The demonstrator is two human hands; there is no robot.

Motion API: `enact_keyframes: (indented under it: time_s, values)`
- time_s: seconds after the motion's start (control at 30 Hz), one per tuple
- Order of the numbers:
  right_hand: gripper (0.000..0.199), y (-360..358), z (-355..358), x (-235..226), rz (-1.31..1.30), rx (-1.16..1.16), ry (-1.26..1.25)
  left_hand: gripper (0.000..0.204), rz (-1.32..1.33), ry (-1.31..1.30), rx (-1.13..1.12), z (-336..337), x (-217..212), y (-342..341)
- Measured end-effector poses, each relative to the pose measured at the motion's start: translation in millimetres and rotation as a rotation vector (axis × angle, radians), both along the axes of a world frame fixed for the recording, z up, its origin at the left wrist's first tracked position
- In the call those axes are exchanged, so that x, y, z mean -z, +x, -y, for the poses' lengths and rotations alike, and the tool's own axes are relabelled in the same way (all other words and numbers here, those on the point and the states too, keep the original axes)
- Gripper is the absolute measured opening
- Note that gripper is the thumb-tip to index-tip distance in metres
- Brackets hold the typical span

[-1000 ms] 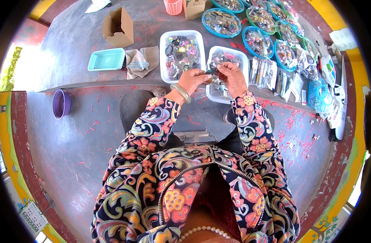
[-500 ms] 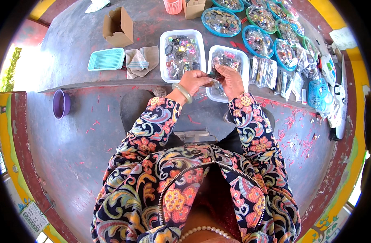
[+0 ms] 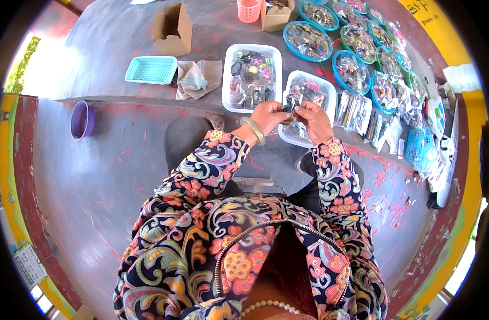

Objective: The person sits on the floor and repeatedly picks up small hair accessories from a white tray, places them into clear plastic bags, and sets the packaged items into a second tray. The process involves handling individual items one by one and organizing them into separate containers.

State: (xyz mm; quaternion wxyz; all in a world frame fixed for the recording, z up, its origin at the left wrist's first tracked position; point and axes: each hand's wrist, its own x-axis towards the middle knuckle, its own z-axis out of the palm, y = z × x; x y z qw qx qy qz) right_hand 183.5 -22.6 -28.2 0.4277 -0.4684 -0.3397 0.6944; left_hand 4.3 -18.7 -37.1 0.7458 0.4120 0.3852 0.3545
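Both of my hands meet over the near part of the right white tray [image 3: 309, 143], which contains small bagged pieces. Between them is a small clear plastic packet [image 3: 293, 101] with something dark in it; its exact kind is too small to make out. My left hand [image 3: 267, 118], with a pale bangle [image 3: 253, 131] at the wrist, pinches the packet's left side. Thumb and fingers of my right hand [image 3: 316, 121] are closed on its right side. Just left of this stands another white tray [image 3: 227, 80], holding colourful small bagged items.
Blue and green round baskets [image 3: 308, 41] full of bagged goods crowd the right side. Flat packets [image 3: 353, 111] lie in front of them. Leftward are a folded cloth [image 3: 199, 80], a turquoise basket [image 3: 151, 70] and a cardboard box [image 3: 172, 31]. A purple tub [image 3: 83, 120] sits lower left.
The whole view has shifted, so the table things appear farther right. My right hand's fingers have come down lower on the packet, and more of the packet now shows above them.
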Motion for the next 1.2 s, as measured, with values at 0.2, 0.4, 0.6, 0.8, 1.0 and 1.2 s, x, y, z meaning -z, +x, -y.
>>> enact_keyframes:
  time_s: [0.2,0.4,0.6,0.8,1.0,1.2]
  values:
    - [0.014,-3,8,-15,0.207,-0.103,-0.048,0.015,-0.267,0.117,-0.128,8,-3,1]
    - [0.01,-6,9,-12,0.142,-0.068,-0.001,0.016,-0.151,0.023,-0.205,9,-18,2]
    - [0.007,-8,8,-10,0.126,-0.117,0.005,0.021,-0.018,-0.161,-0.196,0,-10,-1]
    - [0.009,-13,10,-13,0.18,-0.213,-0.041,0.021,0.133,-0.231,-0.259,-6,-4,-4]
    - [0.018,-24,14,-21,0.239,-0.211,-0.112,0.015,0.222,-0.313,-0.362,-5,-8,-4]
    - [0.015,-31,16,-19,0.301,-0.144,-0.028,0.013,0.291,-0.308,-0.422,-5,1,-7]
